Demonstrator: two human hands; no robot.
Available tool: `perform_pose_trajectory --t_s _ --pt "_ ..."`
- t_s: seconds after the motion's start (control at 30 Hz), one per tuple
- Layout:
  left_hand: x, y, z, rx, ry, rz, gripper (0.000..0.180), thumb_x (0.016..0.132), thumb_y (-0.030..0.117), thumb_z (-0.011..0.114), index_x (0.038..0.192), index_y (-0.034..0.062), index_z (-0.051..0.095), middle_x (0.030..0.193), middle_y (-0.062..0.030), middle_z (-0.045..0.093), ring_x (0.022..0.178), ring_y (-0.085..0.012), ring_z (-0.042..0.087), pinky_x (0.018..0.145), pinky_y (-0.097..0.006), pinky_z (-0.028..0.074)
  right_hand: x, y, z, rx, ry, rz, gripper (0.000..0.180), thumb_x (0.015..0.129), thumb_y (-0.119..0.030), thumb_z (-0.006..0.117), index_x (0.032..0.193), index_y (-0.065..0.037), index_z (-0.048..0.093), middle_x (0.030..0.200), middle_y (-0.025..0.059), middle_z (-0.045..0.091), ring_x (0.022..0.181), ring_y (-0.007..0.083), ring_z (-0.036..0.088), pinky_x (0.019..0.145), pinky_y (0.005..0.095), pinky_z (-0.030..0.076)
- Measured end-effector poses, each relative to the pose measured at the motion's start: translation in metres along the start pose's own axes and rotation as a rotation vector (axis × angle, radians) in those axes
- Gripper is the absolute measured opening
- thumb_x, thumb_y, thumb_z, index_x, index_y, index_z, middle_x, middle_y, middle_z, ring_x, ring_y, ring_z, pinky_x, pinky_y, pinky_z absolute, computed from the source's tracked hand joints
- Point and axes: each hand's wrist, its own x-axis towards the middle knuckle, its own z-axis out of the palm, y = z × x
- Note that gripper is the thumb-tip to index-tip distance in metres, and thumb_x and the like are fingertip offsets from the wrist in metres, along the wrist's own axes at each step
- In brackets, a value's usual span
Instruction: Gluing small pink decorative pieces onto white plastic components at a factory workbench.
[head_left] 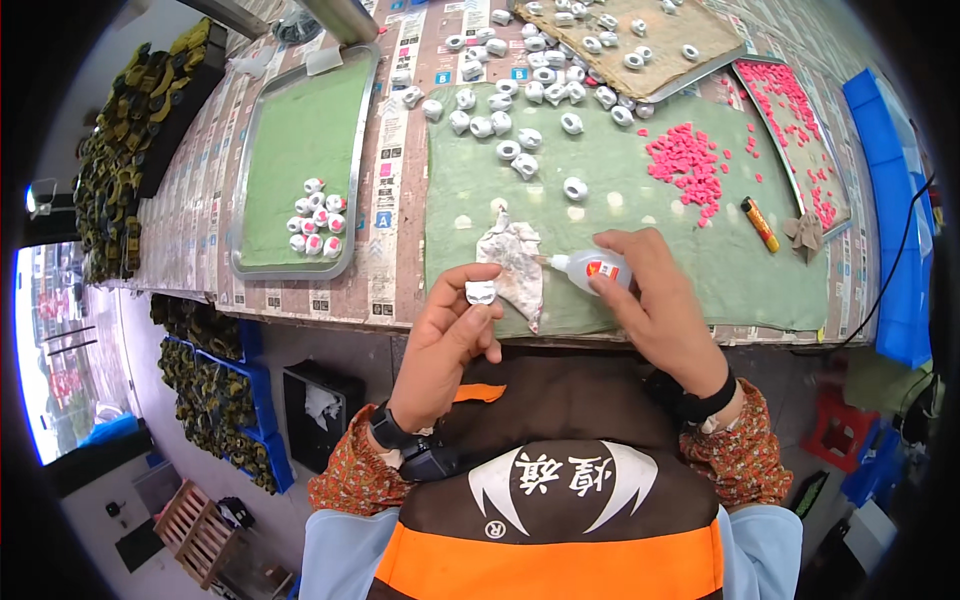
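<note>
Between the thumb and fingers of my left hand [450,325] is a small white-and-grey moulded piece [481,292]. My right hand [655,295] grips a small white squeeze bottle [597,270] with a red-and-yellow label, tilted so its thin nozzle points left. That nozzle is over the stained white rag [513,268], apart from the piece. The rag lies on a green cloth [590,310]. Beyond it, many like white pieces [508,150] are scattered, and a heap of small pink bits [687,168] lies to the right.
At left, a green-lined metal tray [290,150] holds several white pieces with pink parts [320,222]. A brown-lined tray [650,50] stands at the back, and a tray of pink bits [795,130] at right. A yellow tube [760,225] and blue bins [890,200] are nearby.
</note>
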Motion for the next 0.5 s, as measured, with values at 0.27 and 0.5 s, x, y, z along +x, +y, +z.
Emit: perform_pose_trajectory --t_s 0.27,0.5 --pt "0.003 0.002 -0.001 0.094 -0.084 -0.025 0.040 0.107 0.015 0.054 0.145 0.0015 0.050 0.114 -0.0099 0.067 0.085 -0.0058 0.060 0.082 -0.028 0.059 0.034 0.049 -0.059 -0.481 0.313 -0.118 0.010 0.090 -0.004 0.064 0.100 -0.006 0.062 0.097 0.0140 0.060 0.087 0.0379 0.063 0.074 0.0457 0.050" --pt "0.005 0.001 0.006 0.160 -0.124 0.001 0.038 0.107 0.014 0.053 0.143 0.0012 0.051 0.114 -0.0117 0.068 0.085 -0.0061 0.061 0.084 -0.028 0.059 0.037 0.054 -0.058 -0.578 0.191 -0.169 0.011 0.087 -0.002 0.066 0.096 -0.005 0.061 0.092 0.0131 0.059 0.088 0.0360 0.063 0.076 0.0454 0.049"
